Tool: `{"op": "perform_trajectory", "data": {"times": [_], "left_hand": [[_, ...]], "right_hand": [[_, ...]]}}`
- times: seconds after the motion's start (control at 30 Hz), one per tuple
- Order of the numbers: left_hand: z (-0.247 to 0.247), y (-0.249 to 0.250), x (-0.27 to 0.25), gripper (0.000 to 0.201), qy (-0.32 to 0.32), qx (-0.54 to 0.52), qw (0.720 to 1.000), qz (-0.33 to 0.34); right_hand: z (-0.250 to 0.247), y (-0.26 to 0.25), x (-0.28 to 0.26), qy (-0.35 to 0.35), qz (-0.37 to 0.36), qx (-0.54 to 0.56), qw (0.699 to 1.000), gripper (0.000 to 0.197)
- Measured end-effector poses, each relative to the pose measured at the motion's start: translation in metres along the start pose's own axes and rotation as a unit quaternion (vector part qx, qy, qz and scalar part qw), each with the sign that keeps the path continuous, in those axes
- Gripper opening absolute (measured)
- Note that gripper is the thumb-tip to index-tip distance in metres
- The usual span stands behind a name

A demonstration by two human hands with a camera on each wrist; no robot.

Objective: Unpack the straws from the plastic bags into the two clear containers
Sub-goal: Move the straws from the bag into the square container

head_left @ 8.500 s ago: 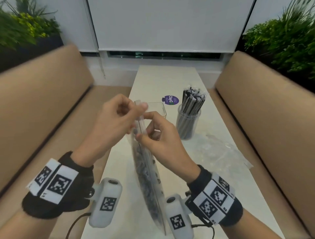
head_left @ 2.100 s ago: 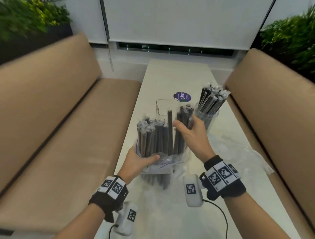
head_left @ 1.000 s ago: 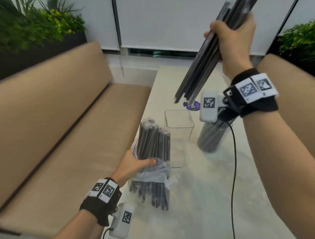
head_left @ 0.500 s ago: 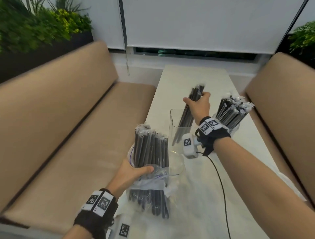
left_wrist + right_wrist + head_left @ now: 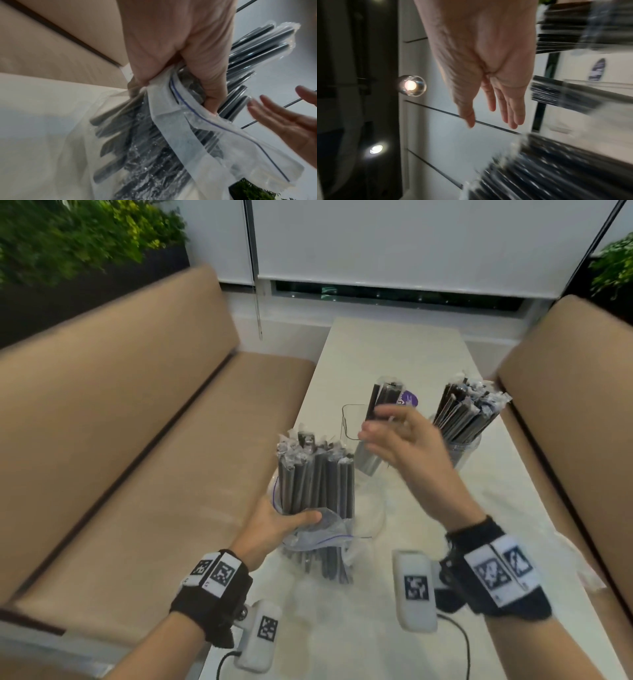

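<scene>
At frame centre, my left hand (image 5: pixel 274 529) grips the clear zip bag of black wrapped straws (image 5: pixel 317 484), while my right hand (image 5: pixel 407 446) hovers spread and empty.

A round purple sticker (image 5: pixel 408 398) on the white table (image 5: pixel 383 350) carries white lettering too blurred and hidden to read, while the wristbands (image 5: pixel 496 570) and wrist cameras (image 5: pixel 415 587) bear only black-and-white square marker codes, no words.

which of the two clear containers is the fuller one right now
The round container on the right, packed with wrapped straws fanning above its rim. The square container nearer the right hand holds only a small bunch, with room to spare.
</scene>
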State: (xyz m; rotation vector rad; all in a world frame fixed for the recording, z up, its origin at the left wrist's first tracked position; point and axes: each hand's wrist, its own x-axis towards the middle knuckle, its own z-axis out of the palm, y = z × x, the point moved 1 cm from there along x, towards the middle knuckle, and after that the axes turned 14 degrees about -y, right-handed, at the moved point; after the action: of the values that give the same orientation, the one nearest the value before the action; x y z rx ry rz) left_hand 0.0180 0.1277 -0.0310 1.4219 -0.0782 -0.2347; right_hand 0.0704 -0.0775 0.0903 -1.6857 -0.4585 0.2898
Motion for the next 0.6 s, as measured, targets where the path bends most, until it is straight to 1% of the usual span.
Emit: {"op": "perform_trajectory", "data": {"times": [0.1,0.13,0.17,0.23,0.33,0.43,0.6], "left_hand": [[0.008,-0.009,0.000,0.063,-0.017,-0.028,0.999,-0.006],[0.011,-0.011,0.000,0.064,-0.021,-0.033,0.999,-0.010],[0.013,-0.014,-0.002,0.064,-0.025,-0.034,0.999,-0.017],[0.015,-0.018,-0.005,0.065,-0.027,-0.035,0.999,-0.023],[0.016,-0.020,-0.009,0.065,-0.023,-0.029,0.999,-0.027],[0.019,-0.019,-0.012,0.064,-0.034,-0.014,0.999,-0.035],[0.026,-0.022,-0.013,0.061,-0.045,0.000,0.998,-0.050]], "right_hand": [[0.022,0.034,-0.014,-0.082,0.072,-0.028,0.994,0.075],[0.027,0.046,-0.015,-0.094,0.086,-0.032,0.991,0.080],[0.030,0.057,-0.016,-0.096,0.091,-0.043,0.990,0.081],[0.032,0.073,-0.017,-0.079,0.083,-0.081,0.990,0.072],[0.032,0.083,-0.020,-0.054,0.069,-0.080,0.993,0.051],[0.034,0.087,-0.023,-0.076,0.082,-0.062,0.992,0.032],[0.033,0.093,-0.024,-0.094,0.105,-0.020,0.990,0.023]]}}
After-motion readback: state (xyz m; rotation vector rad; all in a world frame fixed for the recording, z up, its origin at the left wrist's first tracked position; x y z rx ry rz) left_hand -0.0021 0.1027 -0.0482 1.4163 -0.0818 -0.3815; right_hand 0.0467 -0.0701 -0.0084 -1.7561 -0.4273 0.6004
